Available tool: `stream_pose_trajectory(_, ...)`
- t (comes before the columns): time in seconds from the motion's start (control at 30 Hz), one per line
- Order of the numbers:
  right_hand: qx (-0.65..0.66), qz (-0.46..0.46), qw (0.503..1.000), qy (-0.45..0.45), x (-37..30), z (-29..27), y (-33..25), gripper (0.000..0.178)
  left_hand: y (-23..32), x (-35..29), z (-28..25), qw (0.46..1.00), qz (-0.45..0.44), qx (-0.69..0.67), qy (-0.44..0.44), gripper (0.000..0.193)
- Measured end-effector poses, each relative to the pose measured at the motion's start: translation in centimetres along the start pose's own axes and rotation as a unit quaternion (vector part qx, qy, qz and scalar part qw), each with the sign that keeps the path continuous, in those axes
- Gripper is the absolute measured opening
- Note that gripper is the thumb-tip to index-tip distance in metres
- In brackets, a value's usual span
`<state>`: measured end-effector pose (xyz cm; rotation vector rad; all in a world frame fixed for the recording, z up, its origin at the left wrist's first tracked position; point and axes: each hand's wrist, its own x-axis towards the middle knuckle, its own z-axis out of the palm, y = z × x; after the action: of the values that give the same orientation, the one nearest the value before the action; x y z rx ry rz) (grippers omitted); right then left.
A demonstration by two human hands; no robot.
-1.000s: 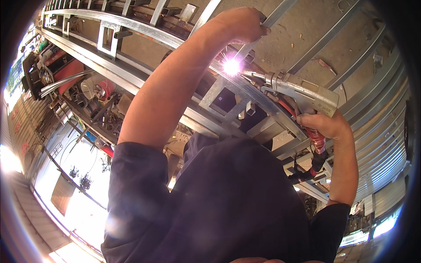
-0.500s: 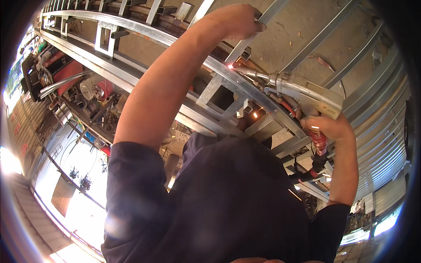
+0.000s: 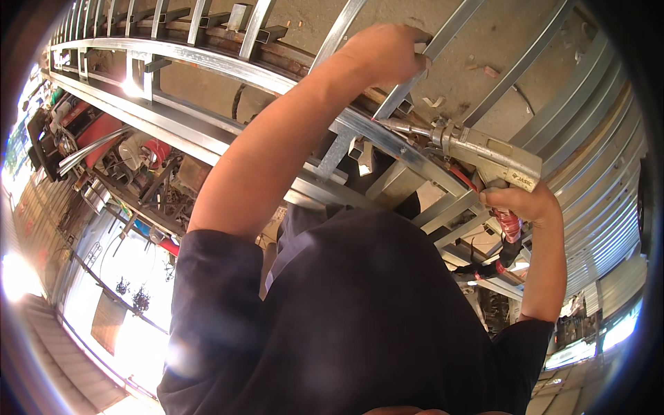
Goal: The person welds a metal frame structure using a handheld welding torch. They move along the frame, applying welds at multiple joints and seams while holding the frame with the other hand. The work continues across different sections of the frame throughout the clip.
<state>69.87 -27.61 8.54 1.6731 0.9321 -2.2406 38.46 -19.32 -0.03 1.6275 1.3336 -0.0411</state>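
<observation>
My right hand [image 3: 520, 202] is closed round the grip of a handheld laser welding gun [image 3: 494, 153], which has a pale metal body and red wrapping below. Its narrow nozzle points left, with the tip at or very near the joint between an upright square metal tube [image 3: 437, 52] and the long curved rail [image 3: 349, 124] of a frame. A faint red spot shows at that tip. My left arm reaches across the frame, and my left hand [image 3: 387, 55] grips the upright tube above the joint, thumb and fingers on either side.
More parallel tubes [image 3: 522, 66] run off to the right above a dusty floor [image 3: 460, 90] with scraps. Short cross-pieces [image 3: 337, 151] join the rail to a second one nearer me. Cluttered tools and a red machine [image 3: 97, 138] stand at left. A dark cable [image 3: 477, 270] hangs below the gun.
The bright glow at the nozzle tip has shrunk to a faint red spot, and the orange spark below the rail is gone. The view has shifted slightly; both hands keep their holds.
</observation>
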Motion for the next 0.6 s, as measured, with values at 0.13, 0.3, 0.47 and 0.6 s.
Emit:
stream_pose_trajectory(0.13,-0.005,0.011,1.000,-0.020,0.57,-0.24,0.43,0.048,-0.41,0.44,-0.54,0.999,-0.015,-0.037,-0.033,0.057)
stream_pose_trajectory(0.3,0.012,-0.022,0.999,-0.030,0.61,0.04,0.61,0.049,-0.01,0.56,-0.98,0.996,-0.044,-0.043,-0.057,0.057)
stream_pose_trajectory(0.47,0.012,-0.031,0.998,-0.045,0.71,0.07,0.55,0.051,-0.37,0.91,-0.61,0.996,-0.056,-0.052,-0.052,0.052)
stream_pose_trajectory(0.6,0.019,-0.047,0.998,-0.037,0.78,0.16,1.03,0.051,0.05,0.74,-0.77,0.992,-0.080,-0.081,-0.062,0.053)
